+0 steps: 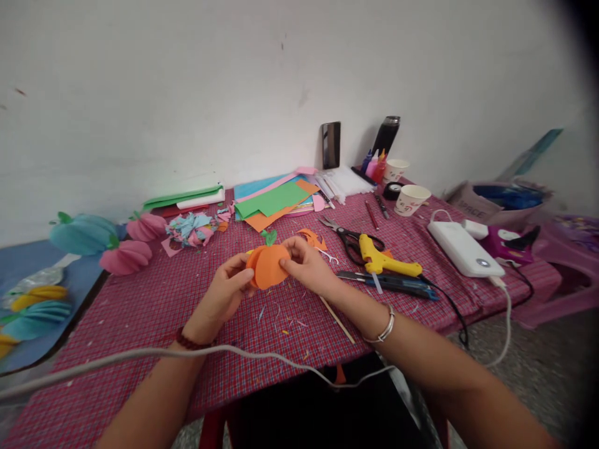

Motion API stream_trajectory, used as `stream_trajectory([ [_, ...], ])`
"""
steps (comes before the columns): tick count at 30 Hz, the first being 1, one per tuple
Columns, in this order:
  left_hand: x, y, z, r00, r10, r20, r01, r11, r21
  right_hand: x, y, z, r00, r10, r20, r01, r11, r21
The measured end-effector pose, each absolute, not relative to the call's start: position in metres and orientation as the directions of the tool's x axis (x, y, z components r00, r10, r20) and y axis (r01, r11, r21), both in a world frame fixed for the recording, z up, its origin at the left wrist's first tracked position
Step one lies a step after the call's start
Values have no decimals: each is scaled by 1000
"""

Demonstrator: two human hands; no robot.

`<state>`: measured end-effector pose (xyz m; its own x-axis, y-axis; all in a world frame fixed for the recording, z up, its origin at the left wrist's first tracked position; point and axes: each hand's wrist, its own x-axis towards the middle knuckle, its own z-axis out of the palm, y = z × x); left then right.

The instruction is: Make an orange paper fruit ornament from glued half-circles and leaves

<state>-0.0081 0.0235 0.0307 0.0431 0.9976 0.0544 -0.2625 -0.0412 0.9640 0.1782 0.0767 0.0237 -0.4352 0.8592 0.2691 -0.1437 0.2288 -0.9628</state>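
Note:
An orange paper pumpkin (269, 265) with a small green leaf on top is held just above the red checked tablecloth (154, 305). My left hand (228, 293) pinches its left side with curled fingers. My right hand (306, 265) grips its right side, thumb on the front face. Both hands are closed on the paper shape. A silver bangle sits on my right wrist and a dark bead bracelet on my left.
Scissors (349, 238), a yellow glue gun (386, 260) and a blue cutter (397, 284) lie right of my hands. Coloured paper sheets (271, 201), paper cups (410, 199), a white power bank (463, 249) and finished paper fruits (126, 255) surround them. A white cable (140, 355) crosses my forearms.

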Motion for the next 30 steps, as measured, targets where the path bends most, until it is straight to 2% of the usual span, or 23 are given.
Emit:
stream_trajectory([
  [3, -6, 25, 28, 30, 997, 74, -156, -68, 985, 180, 74, 24, -380, 859, 344, -91, 336, -938],
  [7, -1, 25, 27, -24, 995, 101, 46, -100, 994, 184, 69, 29, -422, 773, 475, 67, 549, -833],
  [10, 3, 25, 29, -60, 991, 118, 186, -106, 977, 185, 66, 32, -451, 747, 488, 85, 580, -810],
  [13, 6, 24, 31, -85, 988, 130, 241, -107, 965, 185, 65, 33, -483, 724, 492, 84, 598, -797],
  [18, 6, 25, 30, -99, 978, 182, 187, -161, 969, 183, 67, 30, -475, 734, 485, 97, 592, -800],
  [24, 1, 29, 30, -176, 960, 218, 134, -196, 971, 182, 78, 22, -372, 824, 428, 83, 488, -869],
  [30, -4, 29, 34, -185, 945, 270, 208, -231, 951, 183, 81, 22, -417, 852, 315, 66, 375, -925],
])
